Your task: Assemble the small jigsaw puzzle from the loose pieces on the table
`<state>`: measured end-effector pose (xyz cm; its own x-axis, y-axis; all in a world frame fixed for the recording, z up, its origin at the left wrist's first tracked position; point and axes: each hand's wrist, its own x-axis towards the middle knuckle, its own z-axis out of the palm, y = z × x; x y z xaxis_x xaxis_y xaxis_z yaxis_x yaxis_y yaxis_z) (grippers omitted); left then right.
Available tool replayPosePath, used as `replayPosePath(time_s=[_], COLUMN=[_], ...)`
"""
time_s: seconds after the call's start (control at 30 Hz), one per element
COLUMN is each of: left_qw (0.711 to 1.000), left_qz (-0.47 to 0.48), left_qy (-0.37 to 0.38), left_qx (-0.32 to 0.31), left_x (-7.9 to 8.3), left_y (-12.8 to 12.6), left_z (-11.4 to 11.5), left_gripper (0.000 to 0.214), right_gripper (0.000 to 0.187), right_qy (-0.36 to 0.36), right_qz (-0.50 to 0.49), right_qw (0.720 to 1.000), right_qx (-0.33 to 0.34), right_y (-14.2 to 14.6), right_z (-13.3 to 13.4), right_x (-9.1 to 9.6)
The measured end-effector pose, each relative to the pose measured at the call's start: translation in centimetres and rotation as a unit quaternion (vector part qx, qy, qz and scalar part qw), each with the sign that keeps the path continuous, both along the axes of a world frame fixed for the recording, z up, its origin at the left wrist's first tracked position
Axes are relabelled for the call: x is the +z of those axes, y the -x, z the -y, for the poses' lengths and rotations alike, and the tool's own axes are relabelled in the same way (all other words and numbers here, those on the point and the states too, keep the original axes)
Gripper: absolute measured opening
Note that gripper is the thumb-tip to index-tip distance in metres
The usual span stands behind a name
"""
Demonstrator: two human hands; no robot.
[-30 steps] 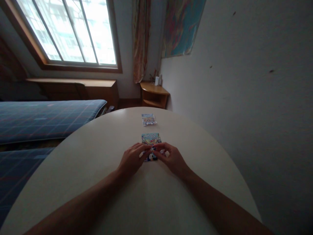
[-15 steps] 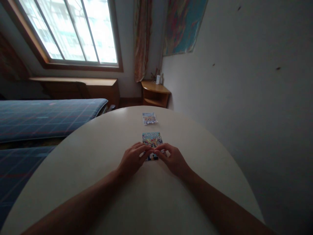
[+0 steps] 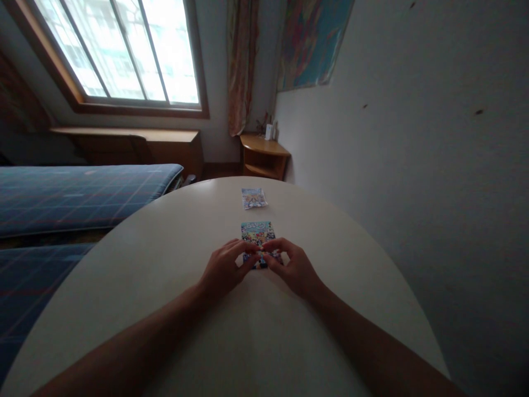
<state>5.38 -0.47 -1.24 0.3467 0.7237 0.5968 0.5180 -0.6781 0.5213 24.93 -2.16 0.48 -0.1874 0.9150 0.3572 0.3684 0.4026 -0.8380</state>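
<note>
A small colourful printed packet (image 3: 258,234) lies flat on the round white table (image 3: 173,248) in front of me. My left hand (image 3: 225,268) and my right hand (image 3: 289,266) meet over its near edge, fingertips pinched together on it. The near part of the packet is hidden under my fingers. A second, paler printed packet (image 3: 253,198) lies farther back on the table, untouched.
A bare wall runs close along the table's right side. Two beds with blue checked covers (image 3: 74,193) stand at the left. A wooden corner shelf (image 3: 262,157) and a window (image 3: 124,55) with a curtain are at the back.
My fingertips have drawn closer together over the packet's near edge, covering more of it. The view has shifted slightly; the far packet has not moved.
</note>
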Motion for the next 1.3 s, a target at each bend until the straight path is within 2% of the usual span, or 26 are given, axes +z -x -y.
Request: replayPosePath(time_s=[0.43,0.63,0.93,1.3], left_qw=[1.000,1.000,1.000,0.999], left_qz=[0.006,0.012,0.026,0.041], left_qy=[-0.020,-0.024,-0.009,0.004], left_qx=[0.003,-0.004,-0.005,-0.023], left_x=[0.20,0.03,0.35,0.46], left_y=[-0.13,-0.08,-0.09,-0.03], left_z=[0.05,0.02,0.33,0.50], left_gripper=[0.016,0.011,0.006,0.014], right_gripper=[0.015,0.011,0.011,0.019], right_qy=[0.013,0.004,-0.004,0.000], right_qz=[0.012,0.023,0.023,-0.006], right_qw=[1.000,1.000,1.000,1.000], right_qx=[0.010,0.001,-0.016,-0.004], right_y=[0.04,-0.01,-0.03,0.17], right_z=[-0.12,-0.09,-0.05,-0.04], right_x=[-0.35,-0.30,0.05,0.12])
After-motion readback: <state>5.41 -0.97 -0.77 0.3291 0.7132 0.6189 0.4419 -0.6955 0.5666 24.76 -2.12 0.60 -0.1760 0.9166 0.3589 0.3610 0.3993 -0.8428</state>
